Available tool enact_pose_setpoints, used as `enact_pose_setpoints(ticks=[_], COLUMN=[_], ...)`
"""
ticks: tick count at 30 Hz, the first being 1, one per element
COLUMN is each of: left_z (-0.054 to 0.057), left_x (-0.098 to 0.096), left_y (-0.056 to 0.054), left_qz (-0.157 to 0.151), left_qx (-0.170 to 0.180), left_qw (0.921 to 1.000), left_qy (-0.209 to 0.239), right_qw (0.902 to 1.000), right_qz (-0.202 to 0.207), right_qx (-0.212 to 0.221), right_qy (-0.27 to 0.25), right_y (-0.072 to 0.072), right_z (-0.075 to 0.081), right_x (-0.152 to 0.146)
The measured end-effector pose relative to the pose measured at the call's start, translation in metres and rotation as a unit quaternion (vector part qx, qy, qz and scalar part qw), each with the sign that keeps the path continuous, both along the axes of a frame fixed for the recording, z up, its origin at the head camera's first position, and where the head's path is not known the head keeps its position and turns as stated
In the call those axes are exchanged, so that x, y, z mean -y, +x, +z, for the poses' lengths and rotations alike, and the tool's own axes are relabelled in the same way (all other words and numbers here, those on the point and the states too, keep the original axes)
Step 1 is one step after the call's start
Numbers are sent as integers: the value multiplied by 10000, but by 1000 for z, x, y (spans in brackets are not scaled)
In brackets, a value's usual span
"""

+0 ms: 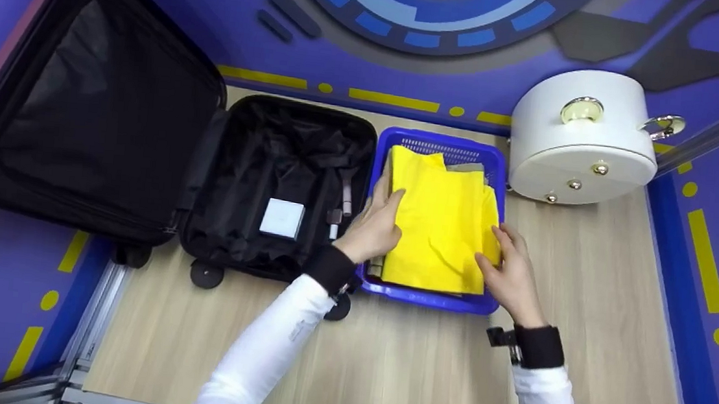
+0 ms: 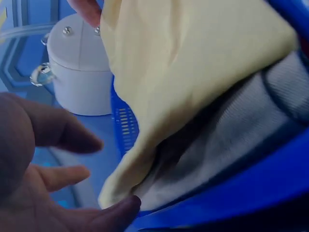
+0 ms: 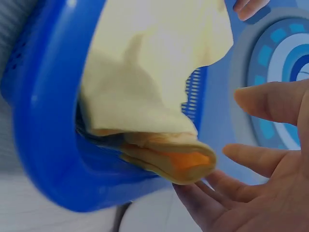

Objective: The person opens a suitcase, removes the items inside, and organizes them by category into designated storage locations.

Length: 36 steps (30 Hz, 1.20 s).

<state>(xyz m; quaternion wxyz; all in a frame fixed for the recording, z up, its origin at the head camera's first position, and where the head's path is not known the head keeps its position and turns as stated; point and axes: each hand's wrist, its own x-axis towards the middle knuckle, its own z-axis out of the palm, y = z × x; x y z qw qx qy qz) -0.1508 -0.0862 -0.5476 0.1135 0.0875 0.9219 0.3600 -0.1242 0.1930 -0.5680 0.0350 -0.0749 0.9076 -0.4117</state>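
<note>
A folded yellow garment (image 1: 436,222) lies on top of grey fabric (image 2: 231,130) in a blue plastic basket (image 1: 429,299). My left hand (image 1: 375,226) is at the garment's left side. Its fingers are spread, with one fingertip right at the cloth's lower edge in the left wrist view. At the opposite side is my right hand (image 1: 512,274), thumb and fingers apart. In the right wrist view its lower fingers touch a rolled, sleeve-like fold (image 3: 186,162) of the garment.
Left of the basket lies an open black suitcase (image 1: 302,115). Inside are a white square box (image 1: 282,219) and small cosmetic-like tubes (image 1: 347,197). A white round-fronted case (image 1: 581,127) with metal ring handles stands right of the basket, near the purple wall.
</note>
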Motion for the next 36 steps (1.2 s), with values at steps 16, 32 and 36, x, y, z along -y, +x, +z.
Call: enact_pose_setpoints(ticks=[16,32,36], left_z=[-50,-66,-77], left_x=[-8,27,46], left_y=[68,124,147], left_qz=[-1503,-325,174], left_qx=[-376,-1309,-1737], left_qw=[9438,9812,9777], left_qy=[-2920,-1380,-1168], right_qw=[9727,9771,9722], right_qz=[985,225,396], right_qx=[1307,-1426,-1771], right_qy=[1646,1565,1478], right_y=[20,85,104], right_z=[-15,-43,-53], right_x=[19,78,95])
